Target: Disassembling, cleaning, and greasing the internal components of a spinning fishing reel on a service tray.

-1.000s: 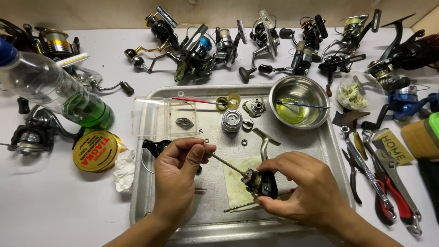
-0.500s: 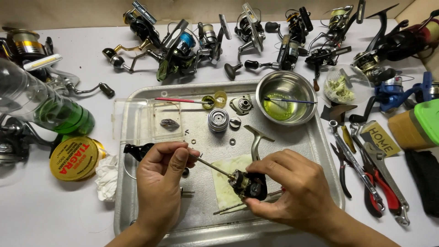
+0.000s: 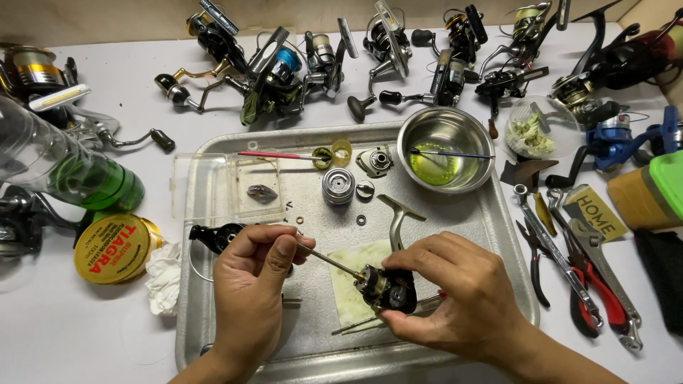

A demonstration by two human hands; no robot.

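Steel tray (image 3: 498,235) — two hands: left hand (image 3: 249,299) pinching one shaft (image 3: 331,257), right hand (image 3: 455,299) around one reel body (image 3: 384,288).

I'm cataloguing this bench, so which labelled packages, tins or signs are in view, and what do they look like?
Round tin: left of the tray, yellow lid, red print.
Small card: right of the tray by the pliers, tan, dark lettering.
Container: far right edge, orange body, green lid.

Reel-repair workbench: fishing reels (image 3: 284,71), pliers (image 3: 569,284), parts tray (image 3: 498,213).
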